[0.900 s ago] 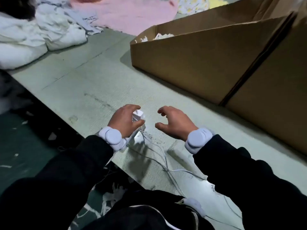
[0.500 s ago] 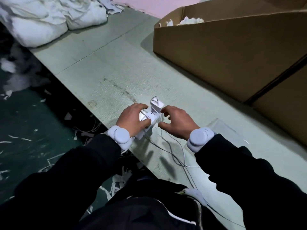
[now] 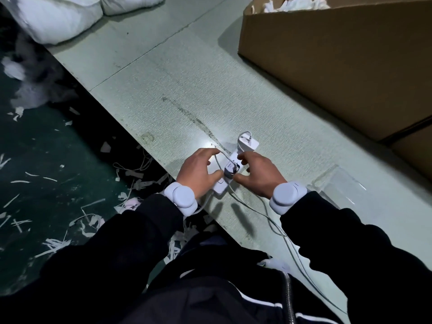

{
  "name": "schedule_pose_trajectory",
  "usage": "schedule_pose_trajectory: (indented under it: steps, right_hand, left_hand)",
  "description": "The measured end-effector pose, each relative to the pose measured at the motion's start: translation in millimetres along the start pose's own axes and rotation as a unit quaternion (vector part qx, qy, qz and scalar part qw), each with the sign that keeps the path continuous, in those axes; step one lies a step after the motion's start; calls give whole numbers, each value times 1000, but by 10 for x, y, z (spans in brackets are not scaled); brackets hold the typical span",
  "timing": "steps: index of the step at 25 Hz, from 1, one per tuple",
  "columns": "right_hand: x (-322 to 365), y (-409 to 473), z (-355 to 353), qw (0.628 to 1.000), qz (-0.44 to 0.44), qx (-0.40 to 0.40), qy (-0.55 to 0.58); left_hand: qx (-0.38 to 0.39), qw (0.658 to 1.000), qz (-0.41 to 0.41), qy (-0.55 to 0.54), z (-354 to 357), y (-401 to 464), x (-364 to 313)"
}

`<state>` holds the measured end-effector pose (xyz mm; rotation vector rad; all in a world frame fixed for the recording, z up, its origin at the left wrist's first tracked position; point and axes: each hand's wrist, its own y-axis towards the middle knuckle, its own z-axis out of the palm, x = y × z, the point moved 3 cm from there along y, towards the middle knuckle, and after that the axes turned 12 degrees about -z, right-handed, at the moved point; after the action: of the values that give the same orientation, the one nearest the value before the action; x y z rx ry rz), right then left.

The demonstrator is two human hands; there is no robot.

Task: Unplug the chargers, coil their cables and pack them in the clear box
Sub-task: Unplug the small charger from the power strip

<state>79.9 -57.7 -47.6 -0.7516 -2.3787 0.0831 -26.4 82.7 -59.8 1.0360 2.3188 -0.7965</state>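
A white power strip (image 3: 221, 186) lies on the pale green table (image 3: 182, 85) near its front edge. My left hand (image 3: 197, 170) holds the strip down from the left. A dark grey charger (image 3: 230, 171) is plugged into the strip's middle, and my right hand (image 3: 257, 175) pinches it between thumb and fingers. A white charger (image 3: 248, 143) with a looped cable sits in the strip's far end. Thin white cables (image 3: 275, 226) trail from the strip toward me. The clear box (image 3: 339, 183) rests on the table just right of my right wrist.
A large brown cardboard box (image 3: 339, 59) fills the table's far right. White stuffed bags (image 3: 58, 17) lie at the far left. The dark floor (image 3: 46, 160) to the left, below the table's edge, is strewn with white scraps.
The view has tilted down and closer. My right hand has closed in from open air onto the dark charger. My left hand stays on the power strip.
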Motion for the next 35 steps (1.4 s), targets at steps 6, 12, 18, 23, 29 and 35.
schedule_pose_trajectory:
  steps: [6,12,18,23,29,35]
  right_hand:
    - [10,154,179,999,30,12,-7]
    - [-24,207,276,999,46,-3,-12]
    - [-31,234,301,998,45,-29,-28]
    - [25,224,193,996,39,-76,-30]
    - [86,149,32,994,68,-83,7]
    - [69,-163,-254,979,127,-133,92]
  left_hand:
    - [83,995,-59,23,160,77,306]
    - [114,989,-83,39,389,150,327]
    - [116,988,-92,49,449,230,394]
    - [108,987,-107,51,496,232,444]
    - [74,991,-109,12,355,242,335]
    - [61,991,-10,-119,209,40,-190]
